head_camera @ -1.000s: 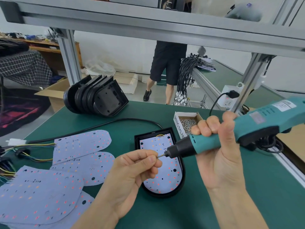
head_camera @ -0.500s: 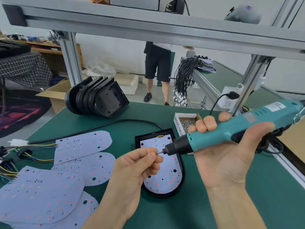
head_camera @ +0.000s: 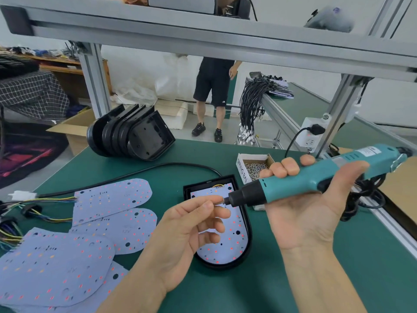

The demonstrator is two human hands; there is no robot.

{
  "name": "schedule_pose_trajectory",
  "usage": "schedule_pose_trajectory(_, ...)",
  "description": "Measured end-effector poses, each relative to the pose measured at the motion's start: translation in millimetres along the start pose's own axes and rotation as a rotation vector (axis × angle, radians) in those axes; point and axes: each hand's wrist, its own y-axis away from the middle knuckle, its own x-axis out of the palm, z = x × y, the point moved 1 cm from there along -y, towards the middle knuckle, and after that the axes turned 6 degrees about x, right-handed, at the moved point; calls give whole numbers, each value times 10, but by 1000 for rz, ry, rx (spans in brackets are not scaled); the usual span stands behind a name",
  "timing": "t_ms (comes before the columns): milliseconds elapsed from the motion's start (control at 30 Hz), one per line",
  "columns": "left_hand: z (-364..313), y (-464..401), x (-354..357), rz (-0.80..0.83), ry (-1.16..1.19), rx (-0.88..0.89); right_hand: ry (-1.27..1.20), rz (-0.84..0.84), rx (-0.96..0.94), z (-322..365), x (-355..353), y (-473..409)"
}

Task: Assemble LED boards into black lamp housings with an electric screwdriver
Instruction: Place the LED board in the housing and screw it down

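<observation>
Fingers (head_camera: pixel 283 169) curled round screwdriver (head_camera: pixel 316 177) — left hand (head_camera: pixel 189 233) perhaps pinching its bit, above housing (head_camera: pixel 247 233).

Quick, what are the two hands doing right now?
Left hand: fingers pinched at the screwdriver's bit tip, likely on a screw, too small to tell.
Right hand: fingers curled round the teal electric screwdriver, holding it.

We see only our two bare forearms and hands, which rise from the lower edge of the view. Our left hand (head_camera: pixel 191 231) and right hand (head_camera: pixel 302 213) wear no gloves, rings, watch or bands. No sleeve reaches either wrist or the stretch of forearm that shows. Our fingernails are short and unpainted, and creases mark the right palm, turned toward us.
</observation>
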Motion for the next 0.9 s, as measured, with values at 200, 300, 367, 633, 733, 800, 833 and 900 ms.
schedule_pose_trajectory(200,-2,-27,-4,10,25,-8,-19,-34,8,34,-58,-39)
schedule_pose_trajectory(300,-12,-22,13,6,21,-37,-26,-50,10,45,-67,-39)
schedule_pose_trajectory(367,-36,-10,-21,-40,10,-37,-31,-62,12,46,-75,-52)
schedule_pose_trajectory(633,27,-357,-506,-351,-1459,-124,-14,-60,5,-59,-127,-189)
schedule_pose_trajectory(733,140,-584,-451,-330,-1527,-169,43,-70,22,-172,-125,-287)
schedule_pose_trajectory(800,174,-678,-424,-367,-1477,-143,66,-70,40,-231,-132,-341)
schedule_pose_trajectory(833,195,-704,-416,-382,-1406,-131,77,-67,45,-256,-140,-365)
schedule_pose_trajectory(900,253,-722,-416,-419,-1171,-91,104,-64,53,-301,-161,-402)
